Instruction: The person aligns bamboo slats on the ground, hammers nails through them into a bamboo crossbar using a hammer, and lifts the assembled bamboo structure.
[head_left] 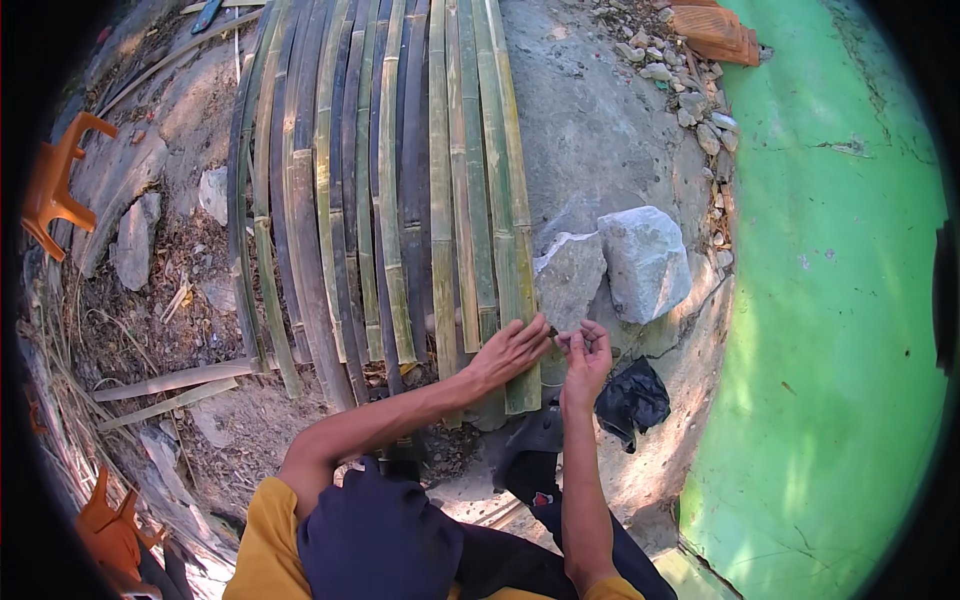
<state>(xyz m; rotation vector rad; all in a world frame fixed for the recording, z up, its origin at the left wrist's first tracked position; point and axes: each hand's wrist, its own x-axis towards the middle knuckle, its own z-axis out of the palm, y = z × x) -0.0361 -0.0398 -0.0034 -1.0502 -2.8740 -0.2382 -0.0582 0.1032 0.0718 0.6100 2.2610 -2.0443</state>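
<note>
Long split bamboo slats (440, 170) lie side by side, their near ends in front of me. Across the rightmost slat (524, 385) rests my left hand (508, 353), palm down, its fingers bent together over the slat's right edge. Just right of that edge, my right hand (586, 362) is raised with thumb and fingers pinched. A small dark bit shows between the two hands' fingertips; it is too small to name. Beyond the right hand stand a flat grey stone (570, 278) and a pale block-shaped stone (645, 265).
A crumpled black plastic bag (632, 402) lies right of my right wrist. Green-painted concrete (820, 300) runs along the right side, with rubble (700, 110) by its edge. Orange plastic chairs (62, 185) stand at the left. Loose bamboo strips (175, 400) lie on the ground.
</note>
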